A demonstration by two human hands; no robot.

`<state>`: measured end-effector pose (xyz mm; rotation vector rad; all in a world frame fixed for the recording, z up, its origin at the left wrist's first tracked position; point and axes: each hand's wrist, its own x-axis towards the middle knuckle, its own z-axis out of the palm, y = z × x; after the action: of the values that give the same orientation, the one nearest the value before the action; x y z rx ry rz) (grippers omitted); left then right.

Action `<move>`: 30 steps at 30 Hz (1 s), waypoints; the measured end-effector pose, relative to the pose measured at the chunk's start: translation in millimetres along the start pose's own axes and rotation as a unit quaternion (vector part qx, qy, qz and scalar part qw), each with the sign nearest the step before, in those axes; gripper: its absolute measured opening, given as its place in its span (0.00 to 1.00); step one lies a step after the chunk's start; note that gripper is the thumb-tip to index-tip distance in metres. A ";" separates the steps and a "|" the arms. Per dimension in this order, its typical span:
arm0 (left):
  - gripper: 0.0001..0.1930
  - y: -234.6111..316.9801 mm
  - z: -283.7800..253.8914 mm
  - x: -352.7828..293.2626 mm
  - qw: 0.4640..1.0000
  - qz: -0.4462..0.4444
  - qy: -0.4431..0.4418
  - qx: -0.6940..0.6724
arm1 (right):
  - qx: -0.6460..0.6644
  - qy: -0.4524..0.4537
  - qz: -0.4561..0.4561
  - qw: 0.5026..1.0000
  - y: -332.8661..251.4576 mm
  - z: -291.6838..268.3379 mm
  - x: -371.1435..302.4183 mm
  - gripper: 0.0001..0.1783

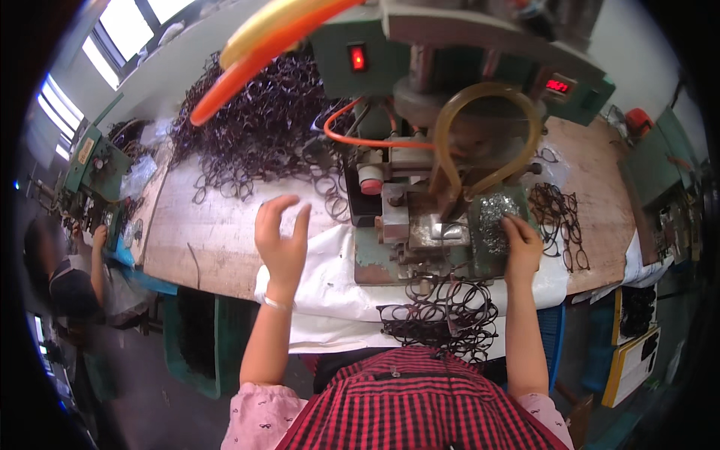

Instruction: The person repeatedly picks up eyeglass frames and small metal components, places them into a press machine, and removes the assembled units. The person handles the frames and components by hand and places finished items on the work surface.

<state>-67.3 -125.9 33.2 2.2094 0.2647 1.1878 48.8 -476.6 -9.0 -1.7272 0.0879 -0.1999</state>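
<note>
Green paint, worn in patches, covers the machine [334,82] standing at the middle of the bench [225,259], with a red-lit switch [358,58] and a red display [557,86] on its upper body. Metal bits [493,225] lie heaped and shiny on its bed, toward the right side. At their right border is the person's right hand [523,251], its fingers bent and drawn toward the thumb, with the tips at the bits; whether it pinches one cannot be told.

Left of the machine, the left hand [281,236] is over the near part of the bench, thumb and fingers spread apart, with nothing visible between them. A thin bracelet [276,304] circles that wrist. White cloth [322,326] lies below it, along the bench's near edge.

Dark eyeglass frames [442,311] lie tangled over the cloth at the near edge, just in front of the machine. A big pile [255,124] of dark frames covers the far left part of the bench. Brown frames [559,217] form a smaller group beyond the right hand, toward the bench's right end. An orange hose [277,56] arches above the pile, and a yellowish tube [534,135] loops before the machine.
</note>
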 end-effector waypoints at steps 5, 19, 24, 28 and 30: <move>0.09 -62.5 51.5 32.5 0.970 0.079 -0.182 0.140 | 0.007 -0.062 -0.059 0.996 -17.8 33.4 7.4 0.08; 0.06 -77.9 10.7 23.8 0.977 -0.160 -0.135 0.027 | -0.116 -0.123 -0.231 0.958 -89.2 -23.5 -33.6 0.09; 0.05 -39.5 12.7 10.8 0.989 -0.144 -0.020 -0.032 | 0.045 -0.225 -0.144 0.963 -99.0 50.5 -19.7 0.22; 0.02 21.1 0.1 7.5 0.945 -0.132 0.063 -0.292 | 0.112 -0.212 -0.094 0.966 -83.7 52.1 -23.8 0.28; 0.04 70.1 -9.3 22.0 0.881 -0.024 0.023 -0.473 | 0.175 -0.224 -0.046 0.957 -96.4 51.6 -25.4 0.30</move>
<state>-69.5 -168.0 94.1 1.3016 -0.2179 1.0220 28.1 -406.2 75.8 -1.3852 -0.3454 0.1081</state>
